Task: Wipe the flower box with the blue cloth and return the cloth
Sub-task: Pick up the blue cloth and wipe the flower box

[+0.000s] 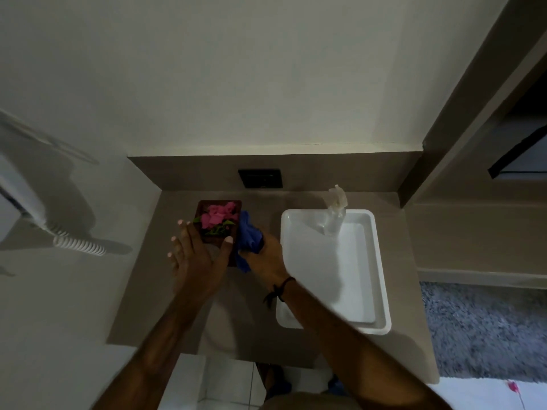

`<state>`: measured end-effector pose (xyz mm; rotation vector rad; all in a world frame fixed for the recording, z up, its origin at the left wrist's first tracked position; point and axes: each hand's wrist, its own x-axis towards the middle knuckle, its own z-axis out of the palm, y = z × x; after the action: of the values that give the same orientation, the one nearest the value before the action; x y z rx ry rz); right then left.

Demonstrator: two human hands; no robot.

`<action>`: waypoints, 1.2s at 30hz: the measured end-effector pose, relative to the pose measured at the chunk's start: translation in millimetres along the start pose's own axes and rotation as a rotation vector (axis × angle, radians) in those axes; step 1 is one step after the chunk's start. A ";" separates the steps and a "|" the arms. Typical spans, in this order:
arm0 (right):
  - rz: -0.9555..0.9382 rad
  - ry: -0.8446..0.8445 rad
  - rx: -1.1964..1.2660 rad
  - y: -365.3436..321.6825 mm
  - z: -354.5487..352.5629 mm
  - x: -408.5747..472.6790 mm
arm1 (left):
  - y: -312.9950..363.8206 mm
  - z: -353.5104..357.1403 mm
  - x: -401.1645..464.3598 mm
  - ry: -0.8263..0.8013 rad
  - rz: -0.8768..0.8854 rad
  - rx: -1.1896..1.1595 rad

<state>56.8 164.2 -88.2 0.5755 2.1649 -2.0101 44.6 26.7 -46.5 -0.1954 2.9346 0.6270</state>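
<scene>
A dark brown flower box [204, 209] with pink flowers and green leaves stands on the grey-brown counter [165, 291]. My left hand [199, 261] grips the box's near end, with the thumb on its right rim and the fingers along its left side. My right hand [266, 255] holds a bunched blue cloth [248, 235] and presses it against the right side of the box. The near part of the box is hidden under my left hand.
A white rectangular tray [381, 279] lies on the counter to the right, with a clear spray bottle [336, 214] standing at its far end. A black wall plate [260, 178] sits behind the box. A white coiled cord [80, 245] hangs at the left wall.
</scene>
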 end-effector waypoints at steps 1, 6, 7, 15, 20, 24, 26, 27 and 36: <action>0.012 -0.021 -0.064 4.1 0.5 2.3 | 0.7 -0.2 -0.6 -0.002 0.004 -0.007; 0.108 -0.130 -0.201 12.4 -0.1 18.0 | 2.0 -1.2 -2.4 0.009 0.017 -0.030; 0.135 -0.126 -0.169 12.7 -0.4 20.9 | 2.1 -1.3 -2.3 0.008 0.019 -0.030; 0.242 -0.074 0.125 13.7 9.9 4.7 | 0.2 -0.9 -2.8 -0.009 0.011 -0.021; 0.121 0.013 0.289 5.9 8.3 -1.6 | 1.9 -1.2 -3.0 -0.013 0.009 -0.025; 0.036 0.012 0.096 15.4 15.7 -14.4 | 1.0 -1.0 -2.2 -0.018 0.008 -0.013; 0.056 -0.047 -0.067 21.3 17.2 -12.0 | 0.6 -0.4 -2.3 -0.013 0.002 -0.015; 0.075 -0.066 -0.144 21.2 15.5 -7.7 | 0.5 0.1 -1.8 -0.010 0.001 -0.017; 0.116 -0.017 -0.103 -7.6 5.3 15.7 | 0.0 1.7 -0.6 0.003 -0.003 -0.014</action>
<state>38.7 161.6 -87.2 0.6512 2.1575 -1.8264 45.4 27.5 -47.9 -0.2022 2.9328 0.6476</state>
